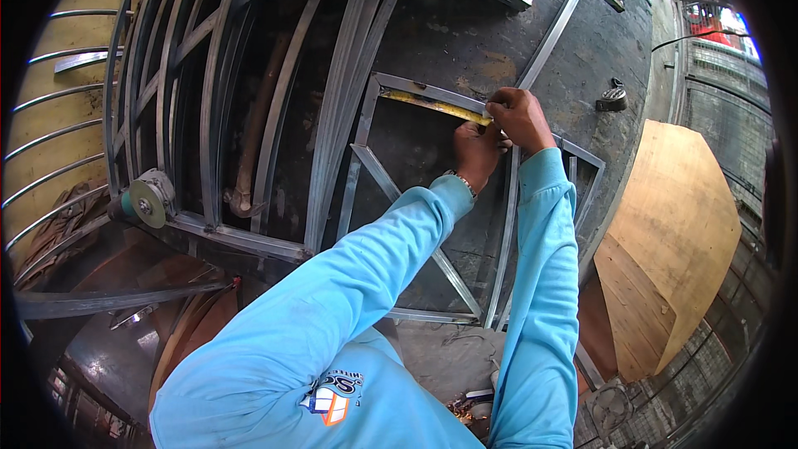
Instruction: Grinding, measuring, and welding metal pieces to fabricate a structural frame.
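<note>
Near the centre of the frame, slightly above the middle, the yellow tape (432,106) runs along the inner side of a small frame's (432,86) top bar, its right end reaching the hands. The left hand (478,155) has its grip clamped on the tape there, from below. The right hand (521,119) is just beside it at the same bar, fingers bent; I cannot tell whether its grip is clamped on anything.

The small frame lies on the dark desk (615,41), with a diagonal bar (378,173) inside its left part. At upper left is an open rack (218,91) of grey bars; in one gap between them lies a brown pipe (256,133). A grinder (150,199) sits at the rack's lower left corner. A small dark object (613,98) rests at upper right, above a wooden board (677,224).
</note>
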The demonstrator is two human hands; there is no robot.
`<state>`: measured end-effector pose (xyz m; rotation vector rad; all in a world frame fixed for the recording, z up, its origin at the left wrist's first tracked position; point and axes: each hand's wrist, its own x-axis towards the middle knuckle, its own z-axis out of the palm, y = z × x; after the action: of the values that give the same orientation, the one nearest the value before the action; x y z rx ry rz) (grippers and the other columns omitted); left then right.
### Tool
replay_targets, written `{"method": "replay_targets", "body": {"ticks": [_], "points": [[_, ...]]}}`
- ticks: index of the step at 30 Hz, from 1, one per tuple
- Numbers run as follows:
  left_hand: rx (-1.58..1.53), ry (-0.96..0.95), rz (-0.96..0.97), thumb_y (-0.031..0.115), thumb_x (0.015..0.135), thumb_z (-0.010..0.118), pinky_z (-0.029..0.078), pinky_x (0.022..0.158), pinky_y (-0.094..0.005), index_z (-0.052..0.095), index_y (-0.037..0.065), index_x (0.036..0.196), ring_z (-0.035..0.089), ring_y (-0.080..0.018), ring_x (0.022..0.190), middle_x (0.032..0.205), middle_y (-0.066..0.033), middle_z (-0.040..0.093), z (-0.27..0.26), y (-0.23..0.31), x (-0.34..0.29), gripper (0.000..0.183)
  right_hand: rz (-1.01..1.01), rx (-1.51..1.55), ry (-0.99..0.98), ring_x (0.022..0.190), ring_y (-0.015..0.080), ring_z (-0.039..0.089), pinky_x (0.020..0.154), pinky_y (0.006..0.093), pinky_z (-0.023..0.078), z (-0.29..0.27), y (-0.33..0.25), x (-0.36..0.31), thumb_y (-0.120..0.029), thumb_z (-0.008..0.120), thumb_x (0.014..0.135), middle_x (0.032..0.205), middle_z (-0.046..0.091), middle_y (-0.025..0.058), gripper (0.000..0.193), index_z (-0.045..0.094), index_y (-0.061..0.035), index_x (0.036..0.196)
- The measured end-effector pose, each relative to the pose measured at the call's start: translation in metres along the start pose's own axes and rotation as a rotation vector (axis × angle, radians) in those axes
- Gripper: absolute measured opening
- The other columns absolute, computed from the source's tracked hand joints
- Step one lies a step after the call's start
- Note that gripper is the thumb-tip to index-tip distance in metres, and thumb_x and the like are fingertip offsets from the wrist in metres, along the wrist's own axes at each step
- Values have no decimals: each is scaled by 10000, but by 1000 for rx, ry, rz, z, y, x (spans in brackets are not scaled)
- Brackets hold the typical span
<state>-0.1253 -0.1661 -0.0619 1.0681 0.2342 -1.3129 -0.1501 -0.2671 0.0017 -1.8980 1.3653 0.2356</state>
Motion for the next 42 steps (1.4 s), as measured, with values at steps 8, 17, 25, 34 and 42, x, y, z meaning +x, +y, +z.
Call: {"method": "replay_targets", "body": {"ticks": [8,17,25,34,42], "points": [[25,2,65,126,917,625,512,530,-262,617,-6,797,634,-113,618,720,-47,653,-1,-3,1,179,-32,-58,78,845,385,676,805,409,525,5,-5,-3,-129,638,786,889,678,249,231,699,27,945],[78,9,93,112,907,629,496,514,-263,591,-1,737,618,-103,602,707,-52,644,-1,-6,0,208,-68,-123,145,841,405,666,777,431,530,12,-4,-1,-114,641,809,886,676,245,205,689,14,961],[104,-75,141,157,944,602,559,564,-269,596,-17,890,680,-173,643,767,-92,670,-8,-9,8,182,-244,546,1090,640,126,626,578,266,503,9,-2,-47,-25,621,910,756,666,64,97,657,-30,999],[119,-46,92,141,941,593,568,560,-270,586,-17,907,681,-176,646,802,-111,667,-7,-11,7,162,-61,-194,917,829,311,656,744,393,518,46,101,-148,-30,560,907,974,683,152,219,661,-41,1101],[227,-136,157,163,948,595,557,637,-285,620,-19,906,667,-162,692,800,-91,662,-13,-7,-20,188,15,-10,993,874,316,674,766,386,527,36,88,-154,-83,591,892,959,698,158,192,675,-43,1061]]}}
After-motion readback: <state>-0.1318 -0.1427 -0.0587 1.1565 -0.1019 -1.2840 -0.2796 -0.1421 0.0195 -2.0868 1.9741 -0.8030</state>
